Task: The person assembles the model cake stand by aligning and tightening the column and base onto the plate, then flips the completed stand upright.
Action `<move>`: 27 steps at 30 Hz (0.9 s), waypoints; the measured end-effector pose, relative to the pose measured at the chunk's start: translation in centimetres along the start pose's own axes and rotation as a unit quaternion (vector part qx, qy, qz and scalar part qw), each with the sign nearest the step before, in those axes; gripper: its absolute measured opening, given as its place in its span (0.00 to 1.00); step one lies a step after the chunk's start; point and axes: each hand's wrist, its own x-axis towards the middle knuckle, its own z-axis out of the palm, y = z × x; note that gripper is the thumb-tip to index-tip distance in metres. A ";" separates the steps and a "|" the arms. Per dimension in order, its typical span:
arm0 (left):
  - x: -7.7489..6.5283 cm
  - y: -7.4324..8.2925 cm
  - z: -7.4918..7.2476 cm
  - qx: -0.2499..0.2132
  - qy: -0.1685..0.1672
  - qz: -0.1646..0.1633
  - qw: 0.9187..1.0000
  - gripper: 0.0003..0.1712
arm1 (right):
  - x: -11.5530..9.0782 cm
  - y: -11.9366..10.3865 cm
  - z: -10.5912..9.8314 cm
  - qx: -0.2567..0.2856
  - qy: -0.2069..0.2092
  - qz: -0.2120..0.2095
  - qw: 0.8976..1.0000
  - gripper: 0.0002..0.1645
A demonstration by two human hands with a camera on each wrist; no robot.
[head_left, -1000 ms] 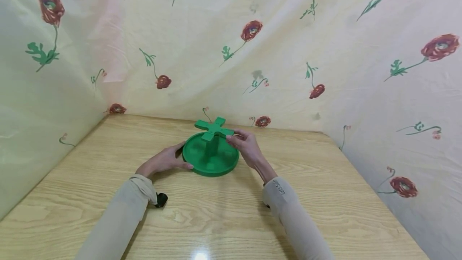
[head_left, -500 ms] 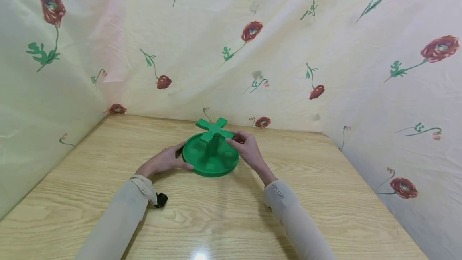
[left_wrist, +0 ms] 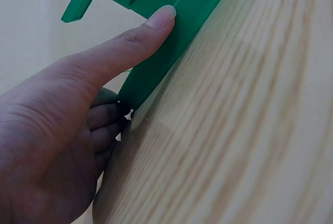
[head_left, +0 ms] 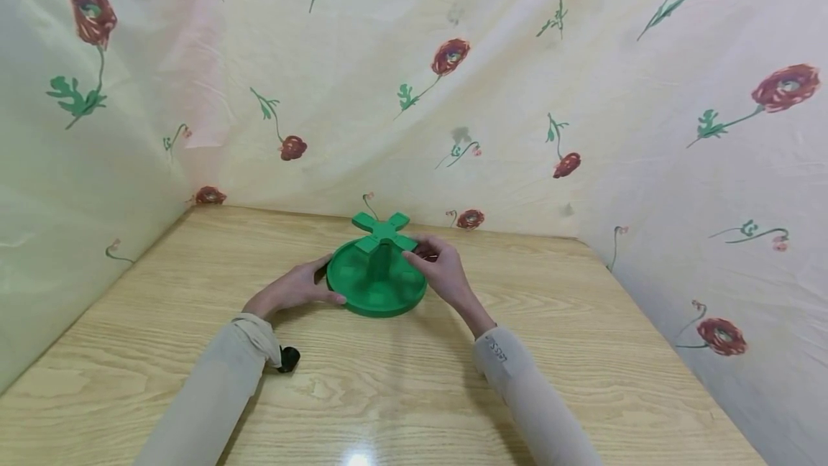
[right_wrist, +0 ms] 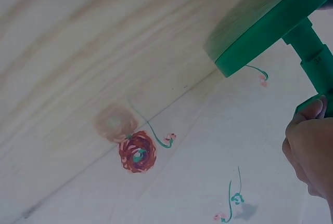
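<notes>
A green round base (head_left: 377,310) with a raised rim rests on the table. From its middle rises a square post (head_left: 379,265), topped by a green cross-shaped piece (head_left: 384,231). My left hand (head_left: 296,286) grips the base at its left rim; in the left wrist view its thumb (left_wrist: 162,18) lies on the rim's side, with the fingers curled in behind. Thumb and fingers of my right hand (head_left: 445,272) pinch the right arm of the cross, and those fingers are partly hidden behind it. The right wrist view has this hand at the right edge. Small printed digits show on the post.
The wooden table (head_left: 388,394) runs back to a flower-patterned cloth (head_left: 362,78) that hangs behind and along both sides. A small black object (head_left: 289,359) sits at the left cuff.
The cross has turned slightly clockwise, seen from above, its right arm coming nearer to me with my right hand on it. My left hand and the base have stayed in place.
</notes>
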 end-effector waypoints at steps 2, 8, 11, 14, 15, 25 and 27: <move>0.0 0.0 0.0 -0.001 0.000 -0.001 1.000 0.66 | -0.1 0.0 0.1 -0.003 0.002 -0.004 1.000 0.17; -0.2 0.0 0.0 -0.001 0.000 -0.001 1.000 0.66 | -0.4 -0.1 0.5 -0.015 0.011 -0.016 1.000 0.17; -0.2 0.0 -0.1 0.000 0.000 0.000 1.000 0.66 | -0.6 0.0 0.7 -0.030 0.016 -0.032 0.999 0.16; -0.2 0.0 0.0 0.001 0.000 -0.001 1.000 0.66 | -0.9 -0.1 1.0 -0.048 0.022 -0.053 0.997 0.16; -0.2 0.0 0.0 0.002 -0.001 0.000 1.000 0.66 | -1.0 -0.1 1.0 -0.052 0.024 -0.058 0.997 0.16; -0.2 0.2 0.0 0.000 -0.002 -0.001 1.000 0.65 | -1.3 -0.9 1.7 -0.071 0.041 -0.080 0.993 0.16; -0.2 0.2 0.0 -0.001 -0.002 0.001 1.000 0.65 | -1.4 -0.9 1.9 -0.077 0.045 -0.091 0.992 0.15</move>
